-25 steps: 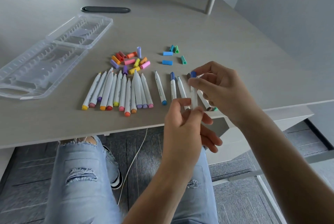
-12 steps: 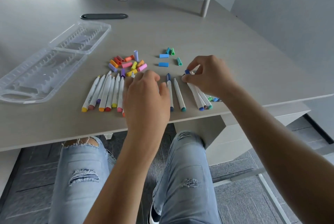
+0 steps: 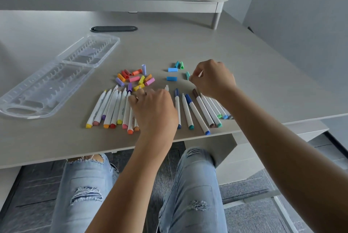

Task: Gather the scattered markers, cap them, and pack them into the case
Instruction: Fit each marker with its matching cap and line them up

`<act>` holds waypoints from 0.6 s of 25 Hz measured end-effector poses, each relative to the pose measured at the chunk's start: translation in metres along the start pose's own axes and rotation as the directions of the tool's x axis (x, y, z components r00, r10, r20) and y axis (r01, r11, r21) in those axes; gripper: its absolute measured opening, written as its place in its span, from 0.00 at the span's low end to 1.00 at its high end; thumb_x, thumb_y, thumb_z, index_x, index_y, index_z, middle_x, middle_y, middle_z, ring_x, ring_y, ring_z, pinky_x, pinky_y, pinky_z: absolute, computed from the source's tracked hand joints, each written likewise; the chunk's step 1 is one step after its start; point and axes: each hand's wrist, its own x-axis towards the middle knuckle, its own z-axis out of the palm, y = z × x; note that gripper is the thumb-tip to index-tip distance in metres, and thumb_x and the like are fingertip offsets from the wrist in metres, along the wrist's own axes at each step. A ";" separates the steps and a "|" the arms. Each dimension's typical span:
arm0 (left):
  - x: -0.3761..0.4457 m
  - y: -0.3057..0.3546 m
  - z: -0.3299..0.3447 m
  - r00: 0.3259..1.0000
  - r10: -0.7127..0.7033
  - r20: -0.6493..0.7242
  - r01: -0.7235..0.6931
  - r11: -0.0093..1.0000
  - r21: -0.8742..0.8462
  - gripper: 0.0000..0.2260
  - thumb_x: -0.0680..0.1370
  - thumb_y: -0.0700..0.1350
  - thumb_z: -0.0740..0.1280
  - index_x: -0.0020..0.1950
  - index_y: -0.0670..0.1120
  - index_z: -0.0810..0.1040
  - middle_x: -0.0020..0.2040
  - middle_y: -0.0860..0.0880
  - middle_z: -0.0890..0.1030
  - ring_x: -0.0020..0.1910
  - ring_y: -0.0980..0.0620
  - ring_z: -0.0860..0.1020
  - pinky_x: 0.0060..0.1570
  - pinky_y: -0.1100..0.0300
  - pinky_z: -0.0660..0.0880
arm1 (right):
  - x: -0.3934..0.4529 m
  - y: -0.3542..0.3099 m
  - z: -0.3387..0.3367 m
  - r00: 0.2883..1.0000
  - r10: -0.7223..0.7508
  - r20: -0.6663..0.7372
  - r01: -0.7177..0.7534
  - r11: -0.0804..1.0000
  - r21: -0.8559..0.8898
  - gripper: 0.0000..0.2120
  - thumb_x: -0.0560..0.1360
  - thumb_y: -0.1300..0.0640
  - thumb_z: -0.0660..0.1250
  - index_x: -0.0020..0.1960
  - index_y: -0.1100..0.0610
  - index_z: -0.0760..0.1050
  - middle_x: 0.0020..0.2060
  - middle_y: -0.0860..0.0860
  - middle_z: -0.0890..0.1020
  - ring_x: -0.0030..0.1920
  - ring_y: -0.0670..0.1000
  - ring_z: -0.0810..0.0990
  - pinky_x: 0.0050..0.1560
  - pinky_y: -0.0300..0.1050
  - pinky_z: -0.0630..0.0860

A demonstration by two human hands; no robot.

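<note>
Desk bears markers, caps, clear case.

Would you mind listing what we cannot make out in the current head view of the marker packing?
- Head view: what the right hand pinches; only a thin pale sliver shows past its knuckles.
- Head view: the markers under the left hand, whose back covers them.
- Head view: the end colours of the rightmost markers, covered by the right forearm.
- Head view: print on the marker barrels, too small to read.
- Head view: the clear case, its left end cut off by the picture edge.
</note>
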 end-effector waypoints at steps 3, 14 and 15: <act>0.004 0.000 0.001 1.000 -0.001 -0.010 0.001 1.000 0.001 0.09 0.80 0.46 0.64 0.54 0.43 0.79 0.53 0.43 0.81 0.61 0.40 0.75 0.61 0.46 0.70 | 0.015 -0.008 0.008 0.999 -0.031 -0.014 0.031 0.999 -0.035 0.06 0.78 0.52 0.68 0.52 0.50 0.83 0.44 0.50 0.82 0.40 0.53 0.79 0.36 0.45 0.74; -0.018 -0.012 -0.008 0.980 -0.198 -0.030 0.037 0.324 -0.945 0.03 0.75 0.41 0.67 0.44 0.42 0.79 0.34 0.48 0.83 0.35 0.47 0.84 0.42 0.47 0.82 | 0.035 -0.029 0.027 0.949 -0.301 0.091 0.306 0.951 -0.038 0.09 0.78 0.51 0.70 0.57 0.50 0.84 0.52 0.50 0.83 0.52 0.55 0.80 0.45 0.45 0.71; -0.021 -0.010 -0.009 0.983 -0.178 0.043 0.081 0.210 -0.974 0.03 0.75 0.39 0.67 0.45 0.41 0.79 0.34 0.46 0.83 0.33 0.46 0.84 0.43 0.43 0.83 | 0.033 -0.027 0.026 0.947 -0.313 0.072 0.312 0.950 0.025 0.09 0.79 0.52 0.69 0.57 0.51 0.83 0.51 0.50 0.83 0.49 0.54 0.79 0.45 0.46 0.72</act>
